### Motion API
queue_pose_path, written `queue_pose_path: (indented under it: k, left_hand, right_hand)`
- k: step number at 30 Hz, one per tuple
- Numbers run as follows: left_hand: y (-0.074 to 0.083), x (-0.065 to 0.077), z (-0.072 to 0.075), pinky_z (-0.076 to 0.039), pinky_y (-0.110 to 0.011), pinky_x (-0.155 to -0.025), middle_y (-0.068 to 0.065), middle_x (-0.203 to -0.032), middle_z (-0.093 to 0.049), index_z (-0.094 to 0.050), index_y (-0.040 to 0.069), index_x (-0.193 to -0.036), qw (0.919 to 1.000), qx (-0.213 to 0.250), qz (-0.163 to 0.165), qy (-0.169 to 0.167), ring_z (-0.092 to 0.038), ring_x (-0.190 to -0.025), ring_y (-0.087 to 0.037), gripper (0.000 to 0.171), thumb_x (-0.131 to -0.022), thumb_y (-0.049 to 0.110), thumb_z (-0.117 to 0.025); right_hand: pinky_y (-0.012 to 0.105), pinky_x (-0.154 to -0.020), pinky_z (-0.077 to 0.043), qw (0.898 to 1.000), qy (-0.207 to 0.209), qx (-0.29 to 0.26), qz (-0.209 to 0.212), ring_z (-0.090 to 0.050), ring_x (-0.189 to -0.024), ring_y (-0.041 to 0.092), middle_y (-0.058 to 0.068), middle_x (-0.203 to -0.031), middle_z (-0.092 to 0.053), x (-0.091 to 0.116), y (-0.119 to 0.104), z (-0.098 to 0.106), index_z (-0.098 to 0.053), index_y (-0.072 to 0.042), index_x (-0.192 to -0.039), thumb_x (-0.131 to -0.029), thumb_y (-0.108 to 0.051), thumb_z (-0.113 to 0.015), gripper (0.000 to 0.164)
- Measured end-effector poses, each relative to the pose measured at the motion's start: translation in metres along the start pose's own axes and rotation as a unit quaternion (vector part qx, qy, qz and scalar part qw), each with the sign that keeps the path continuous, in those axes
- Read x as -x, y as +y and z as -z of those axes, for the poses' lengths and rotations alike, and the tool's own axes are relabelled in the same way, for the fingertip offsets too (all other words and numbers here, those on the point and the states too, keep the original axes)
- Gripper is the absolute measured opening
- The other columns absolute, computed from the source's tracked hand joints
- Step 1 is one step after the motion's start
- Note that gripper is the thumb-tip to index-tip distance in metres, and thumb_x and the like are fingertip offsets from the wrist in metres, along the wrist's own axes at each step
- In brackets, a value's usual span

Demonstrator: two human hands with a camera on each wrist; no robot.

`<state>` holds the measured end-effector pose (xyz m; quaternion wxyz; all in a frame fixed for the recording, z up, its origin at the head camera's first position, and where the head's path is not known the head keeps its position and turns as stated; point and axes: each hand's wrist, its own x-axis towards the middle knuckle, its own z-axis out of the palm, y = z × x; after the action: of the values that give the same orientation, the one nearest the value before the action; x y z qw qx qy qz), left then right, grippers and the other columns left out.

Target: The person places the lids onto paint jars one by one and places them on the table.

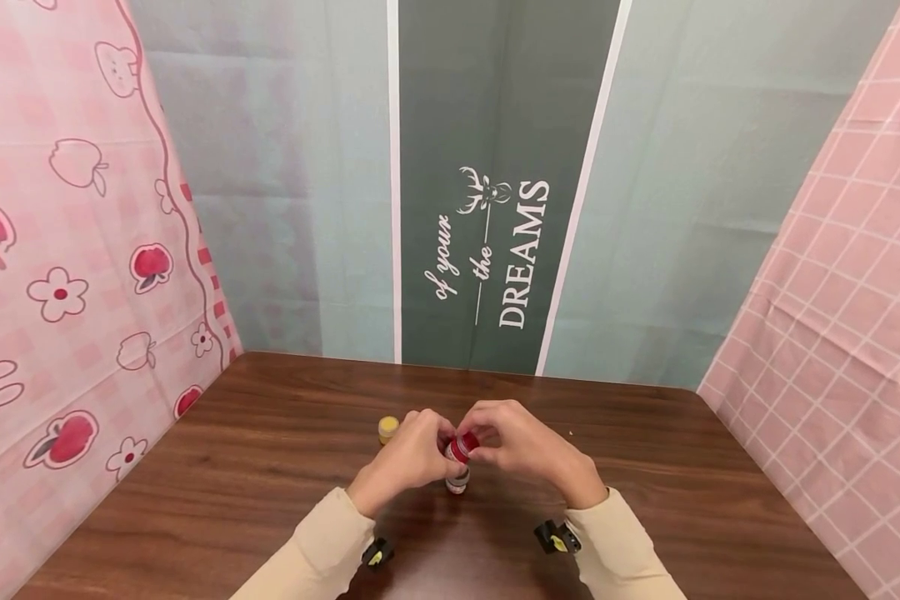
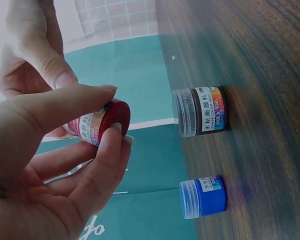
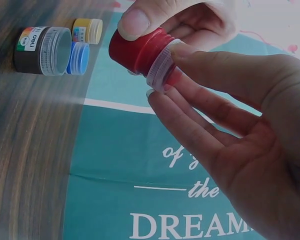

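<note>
A small red paint jar (image 1: 462, 447) is held off the table between both hands. My left hand (image 1: 416, 450) grips its red body, thumb on one side and fingers on the other. On the clear ridged lid (image 3: 161, 67), the thumb and fingers of my right hand (image 1: 521, 442) pinch the rim. The jar lies tilted, its lid towards the right hand. Whether the lid is loose on the mouth, I cannot tell. Below the hands, a dark paint jar (image 2: 205, 111) with a clear lid stands upright on the table.
Behind the dark jar stands a blue paint jar (image 2: 205, 197), hidden in the head view. A yellow paint jar (image 1: 388, 428) is beyond the left hand. The brown wooden table (image 1: 270, 483) meets a green cloth backdrop (image 1: 345, 208), with pink cloths at both sides.
</note>
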<state>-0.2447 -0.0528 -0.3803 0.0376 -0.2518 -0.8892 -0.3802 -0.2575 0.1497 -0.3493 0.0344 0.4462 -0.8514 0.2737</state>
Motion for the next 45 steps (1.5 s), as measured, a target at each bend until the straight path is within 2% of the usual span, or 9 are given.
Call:
queue_pose_path:
  k: [5, 12, 18, 23, 27, 30, 34, 39, 45]
  left_hand:
    - [0.0005, 0.0003, -0.0001, -0.049, -0.018, -0.055, -0.003, -0.074, -0.077, -0.077, 0.005, -0.082, 0.9999, -0.006, -0.008, 0.005, -0.056, -0.059, -0.001, 0.016, -0.074, 0.011, -0.089]
    - [0.0021, 0.0005, 0.0001, -0.048, -0.018, -0.054, -0.002, -0.074, -0.077, -0.078, 0.005, -0.082, 0.9999, -0.006, -0.008, 0.008, -0.057, -0.059, 0.000, 0.015, -0.073, 0.011, -0.089]
    - [0.0024, 0.0002, -0.0004, -0.047, -0.019, -0.052, 0.002, -0.070, -0.076, -0.078, 0.007, -0.080, 0.9999, -0.008, -0.008, 0.009, -0.055, -0.056, 0.000, 0.015, -0.072, 0.012, -0.090]
    - [0.0026, 0.0001, -0.0006, -0.045, -0.020, -0.050, 0.004, -0.067, -0.074, -0.078, 0.009, -0.077, 0.9999, -0.004, -0.009, 0.004, -0.053, -0.055, -0.001, 0.015, -0.070, 0.014, -0.091]
    - [0.0028, 0.0000, -0.0007, -0.045, -0.020, -0.050, 0.004, -0.067, -0.074, -0.078, 0.010, -0.077, 1.0000, -0.004, -0.004, 0.001, -0.053, -0.054, -0.001, 0.014, -0.072, 0.014, -0.090]
    - [0.0024, 0.0001, -0.0007, -0.046, -0.020, -0.050, 0.004, -0.067, -0.074, -0.078, 0.010, -0.077, 1.0000, -0.007, 0.000, 0.000, -0.054, -0.055, -0.001, 0.013, -0.072, 0.013, -0.090]
    - [0.0015, 0.0002, 0.0002, -0.049, -0.019, -0.053, 0.002, -0.070, -0.075, -0.079, 0.007, -0.080, 1.0000, -0.007, 0.002, 0.001, -0.057, -0.057, -0.001, 0.015, -0.072, 0.012, -0.091]
    - [0.0015, 0.0013, 0.0021, -0.051, -0.019, -0.055, 0.000, -0.070, -0.076, -0.079, 0.006, -0.081, 1.0000, -0.007, 0.001, -0.002, -0.060, -0.058, 0.000, 0.016, -0.070, 0.010, -0.091]
    - [0.0032, 0.0031, 0.0040, -0.051, -0.019, -0.054, 0.000, -0.067, -0.075, -0.079, 0.007, -0.077, 0.9998, -0.009, -0.006, -0.014, -0.059, -0.055, 0.000, 0.016, -0.071, 0.012, -0.092]
  right_hand:
    - [0.031, -0.079, -0.061, 1.000, -0.002, 0.017, 0.012, -0.068, -0.089, 0.013, 0.002, -0.098, -0.074, -0.0008, 0.0000, -0.0016, -0.077, -0.008, -0.104, -0.084, -0.001, -0.082, 0.022]
    - [0.030, -0.079, -0.061, 1.000, -0.007, 0.024, 0.004, -0.068, -0.088, 0.012, 0.003, -0.097, -0.074, -0.0011, -0.0015, -0.0026, -0.077, -0.006, -0.105, -0.085, -0.004, -0.082, 0.021]
    - [0.024, -0.075, -0.058, 0.999, -0.008, 0.044, -0.015, -0.067, -0.083, 0.008, 0.001, -0.093, -0.075, -0.0009, -0.0024, -0.0030, -0.078, -0.007, -0.103, -0.089, -0.011, -0.080, 0.015]
    - [0.018, -0.070, -0.055, 0.999, -0.012, 0.024, -0.040, -0.066, -0.077, 0.000, -0.003, -0.088, -0.077, -0.0007, -0.0026, -0.0034, -0.077, -0.009, -0.098, -0.091, -0.014, -0.077, 0.008]
    - [0.021, -0.069, -0.057, 0.999, -0.015, 0.011, -0.042, -0.066, -0.075, -0.001, -0.002, -0.086, -0.077, -0.0008, -0.0023, -0.0031, -0.077, -0.008, -0.098, -0.092, -0.015, -0.077, 0.009]
    - [0.025, -0.072, -0.060, 0.999, -0.013, 0.004, -0.039, -0.069, -0.078, 0.002, 0.001, -0.094, -0.077, 0.0003, -0.0013, -0.0015, -0.075, -0.007, -0.104, -0.092, -0.016, -0.077, 0.015]
    - [0.030, -0.079, -0.061, 0.999, 0.001, -0.010, -0.036, -0.075, -0.087, 0.012, 0.007, -0.105, -0.074, 0.0036, -0.0001, 0.0026, -0.070, -0.005, -0.110, -0.089, -0.012, -0.080, 0.024]
    - [0.035, -0.084, -0.062, 0.999, -0.004, -0.042, -0.010, -0.076, -0.094, 0.024, 0.010, -0.101, -0.072, 0.0033, -0.0007, 0.0025, -0.071, -0.003, -0.103, -0.082, 0.003, -0.081, 0.024]
    - [0.035, -0.081, -0.063, 0.997, -0.032, -0.067, 0.021, -0.073, -0.089, 0.021, 0.010, -0.096, -0.069, -0.0016, -0.0031, -0.0029, -0.073, -0.003, -0.098, -0.080, 0.013, -0.078, 0.024]
